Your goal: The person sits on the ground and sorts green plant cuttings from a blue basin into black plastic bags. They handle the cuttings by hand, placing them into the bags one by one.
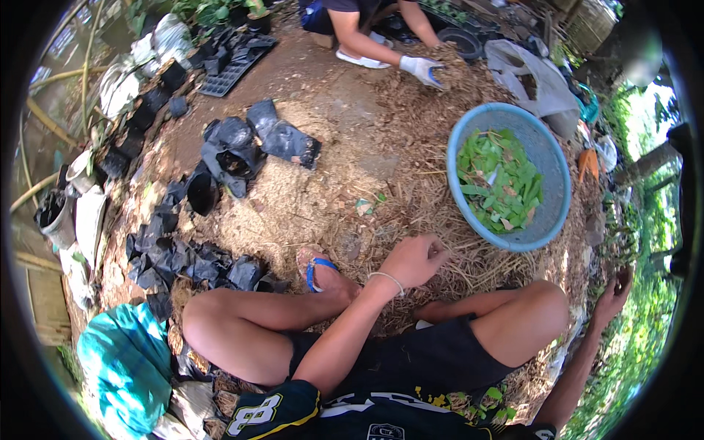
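Note:
My left hand (418,261), with a pale band on its wrist, is held over dry straw (462,271) between my bent knees. Its fingers are curled closed; whatever they may hold is hidden. Just beyond it, to the right, a round blue basin (565,187) contains green leaves (499,180), some cut or torn. My right hand (613,295) reaches far out to the right, past my knee and beside greenery. It is small and shaded there, so its grip is unclear. Neither hand touches the basin.
A co-worker's white-gloved hand (423,70) handles brown mulch (458,77) at the far side. Black plastic bags (235,150) and a black seedling tray (235,70) lie to the left. A teal sack (125,367) stands near left, and a whitish sack (535,81) lies behind the basin.

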Available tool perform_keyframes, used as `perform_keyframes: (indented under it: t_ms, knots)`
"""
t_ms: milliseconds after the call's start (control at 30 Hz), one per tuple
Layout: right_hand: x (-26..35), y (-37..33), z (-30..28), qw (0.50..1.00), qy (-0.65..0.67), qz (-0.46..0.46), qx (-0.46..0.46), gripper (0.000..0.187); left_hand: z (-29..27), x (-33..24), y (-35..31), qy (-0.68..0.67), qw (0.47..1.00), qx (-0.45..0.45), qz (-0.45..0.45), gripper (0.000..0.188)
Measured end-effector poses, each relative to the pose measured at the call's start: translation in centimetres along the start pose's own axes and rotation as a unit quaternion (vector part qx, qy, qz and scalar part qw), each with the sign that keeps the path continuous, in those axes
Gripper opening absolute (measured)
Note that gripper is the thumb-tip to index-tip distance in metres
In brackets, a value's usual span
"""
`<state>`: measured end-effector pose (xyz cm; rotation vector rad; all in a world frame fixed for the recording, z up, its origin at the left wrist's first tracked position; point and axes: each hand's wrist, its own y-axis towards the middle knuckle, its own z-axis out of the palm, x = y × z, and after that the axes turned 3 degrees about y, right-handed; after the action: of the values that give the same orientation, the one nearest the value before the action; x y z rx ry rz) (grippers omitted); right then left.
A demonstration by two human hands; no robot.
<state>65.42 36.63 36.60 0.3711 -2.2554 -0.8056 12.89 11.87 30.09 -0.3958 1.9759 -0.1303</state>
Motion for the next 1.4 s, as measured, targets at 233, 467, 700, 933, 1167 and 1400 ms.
perform_keyframes:
  t_ms: [233,467,700,933,1167,1400]
  knots:
    - [25.2,5.7,20.2,0.869,0.207,-0.169,0.416,0.029,5.4,11.3,-8.9,0.22,0.915,0.128,-0.312,0.035]
    - [42.5,-2.8,30.0,0.61,0.194,-0.413,0.648,0.03,3.5,8.6,-14.1,0.409,0.857,-0.254,-0.183,0.029]
    - [44.7,-13.2,36.0,0.497,0.14,-0.49,0.702,0.036,-13.2,4.1,-29.4,0.241,0.742,-0.618,-0.098,0.022]
    - [37.1,-14.9,36.7,0.414,0.093,-0.418,0.803,0.038,-9.7,13.2,-51.7,0.28,0.668,-0.358,-0.59,0.033]
    - [34.6,-14.2,37.0,0.451,0.102,-0.33,0.823,0.035,1.8,18.2,-63.9,0.114,0.468,-0.362,-0.798,0.05]
    - [33.7,-14.4,36.8,0.453,0.106,-0.34,0.817,0.037,5.3,18.9,-68.3,0.038,0.497,-0.344,-0.796,0.057]
